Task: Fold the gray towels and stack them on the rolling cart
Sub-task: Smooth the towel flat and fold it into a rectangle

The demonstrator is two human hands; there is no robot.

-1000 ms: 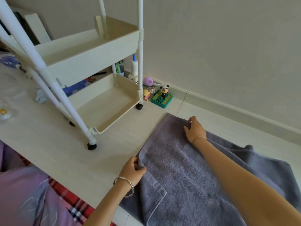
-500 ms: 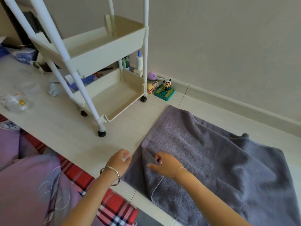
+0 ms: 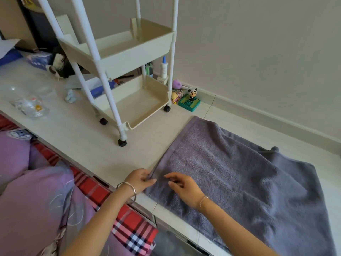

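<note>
Lying nearest are a purple cloth (image 3: 27, 200) and a red plaid blanket (image 3: 129, 228), at the edge of the pale floor (image 3: 83, 145). Just past them, the left hand (image 3: 139, 180), with a silver bangle (image 3: 129, 191) on its wrist, pinches the hem at the near left corner of the gray towel (image 3: 230, 172) between thumb and fingertips. The right hand (image 3: 184, 187) sits just beside it on the towel, fingers loosely stretched out and gripping nothing. The towel lies spread on the floor, rumpled toward its far right side, with its far left corner near the cart (image 3: 129, 52). The cart stands upright on black wheels, two cream trays showing. Behind it, a white bottle (image 3: 163, 67) and a panda toy (image 3: 192, 93) sit against the wall (image 3: 258, 52).
</note>
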